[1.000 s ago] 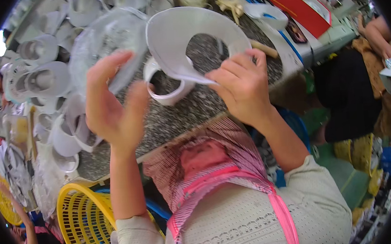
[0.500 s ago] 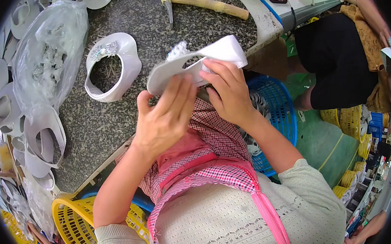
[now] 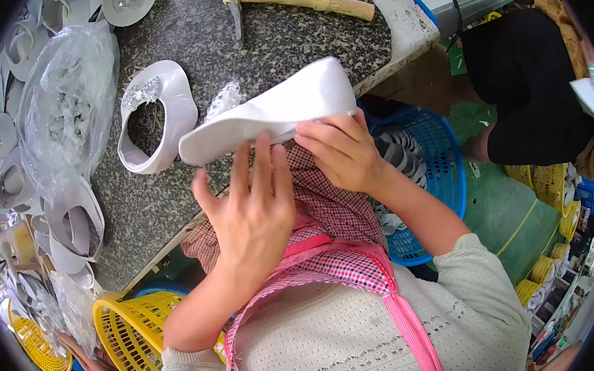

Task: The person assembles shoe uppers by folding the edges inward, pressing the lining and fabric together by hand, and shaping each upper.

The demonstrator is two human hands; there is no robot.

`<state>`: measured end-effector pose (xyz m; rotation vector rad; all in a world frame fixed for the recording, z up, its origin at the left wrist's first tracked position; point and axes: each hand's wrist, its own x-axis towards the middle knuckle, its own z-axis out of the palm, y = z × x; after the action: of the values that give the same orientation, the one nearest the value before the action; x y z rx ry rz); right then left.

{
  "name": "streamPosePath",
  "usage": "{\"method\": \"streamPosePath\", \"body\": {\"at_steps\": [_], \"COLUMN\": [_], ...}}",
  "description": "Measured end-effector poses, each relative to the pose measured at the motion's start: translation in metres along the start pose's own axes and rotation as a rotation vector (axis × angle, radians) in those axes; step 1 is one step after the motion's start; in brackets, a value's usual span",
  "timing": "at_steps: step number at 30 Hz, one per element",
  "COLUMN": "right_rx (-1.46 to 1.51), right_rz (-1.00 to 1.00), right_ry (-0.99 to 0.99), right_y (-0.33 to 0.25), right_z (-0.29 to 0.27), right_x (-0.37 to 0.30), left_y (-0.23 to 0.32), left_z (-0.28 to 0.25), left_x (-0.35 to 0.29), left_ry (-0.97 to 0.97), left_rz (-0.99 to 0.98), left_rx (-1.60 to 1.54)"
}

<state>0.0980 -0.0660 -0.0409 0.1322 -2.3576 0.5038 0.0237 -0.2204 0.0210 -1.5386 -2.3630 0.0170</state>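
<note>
A white wedge sandal (image 3: 277, 107) with a sparkling silver ornament on its strap lies tipped on its side in the air over the table's near edge. My right hand (image 3: 343, 150) grips it at the heel end, with the thumb hidden. My left hand (image 3: 246, 203) has its fingers spread and stretched out, the tips at the lower edge of the sole. A matching white sandal (image 3: 176, 118) with a silver ornament rests on the speckled table (image 3: 139, 219) to the left of the held one.
A hammer (image 3: 303, 2) with a pale wooden handle lies at the back. Left are a clear plastic bag (image 3: 70, 99) of silver ornaments and several white shoe parts (image 3: 69, 221). A blue basket (image 3: 459, 166) and a yellow basket (image 3: 117, 339) stand below. Another person in black (image 3: 523, 91) is at the right.
The sandal has turned from an upper-side view to show more of its wedge side and has shifted left. My left hand has dropped lower and spread its fingers; the right hand keeps its hold.
</note>
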Motion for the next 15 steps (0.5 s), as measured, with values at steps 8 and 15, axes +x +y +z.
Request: {"method": "streamPosePath", "body": {"at_steps": [8,15], "right_rx": [0.122,-0.038], "right_rz": [-0.146,0.045], "right_ry": [0.081,0.074], "right_y": [0.012,0.000], "right_z": [0.009,0.015], "right_x": [0.010,-0.008], "left_y": [-0.044,-0.030], "left_z": [0.030,0.025], "left_x": [0.038,0.033], "left_ry": [0.128,0.128], "left_rz": [0.054,0.185], "left_rx": [-0.585,-0.276]}}
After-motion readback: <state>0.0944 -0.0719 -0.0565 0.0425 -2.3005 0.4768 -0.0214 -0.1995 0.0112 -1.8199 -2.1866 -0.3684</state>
